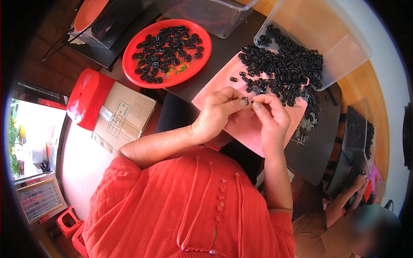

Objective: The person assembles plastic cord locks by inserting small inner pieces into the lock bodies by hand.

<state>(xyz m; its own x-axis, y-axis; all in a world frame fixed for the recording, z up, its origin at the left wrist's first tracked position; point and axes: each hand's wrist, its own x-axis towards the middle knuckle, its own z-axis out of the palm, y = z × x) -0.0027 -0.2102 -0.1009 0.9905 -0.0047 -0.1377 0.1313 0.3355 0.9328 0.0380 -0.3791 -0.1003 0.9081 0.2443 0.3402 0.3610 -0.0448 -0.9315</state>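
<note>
Pink sheet [250, 132] on table [317, 157], left hand [220, 111] pinching black piece [245, 100], right hand [273, 114] pinched closed, contents unclear.

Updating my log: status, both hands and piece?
Left hand pinching small black plastic piece. Right hand close beside it, grip unclear. Similar pieces heaped just beyond.

The left fingers [234, 104] partly cover a small black piece [245, 99]; whatever sits between the right fingers [262, 112] is too small to tell. The far clear bin [211, 17] runs past the upper edge, the red sweater [193, 198] past the lower. Near right, a co-worker's head [372, 232] is blurred.
</note>
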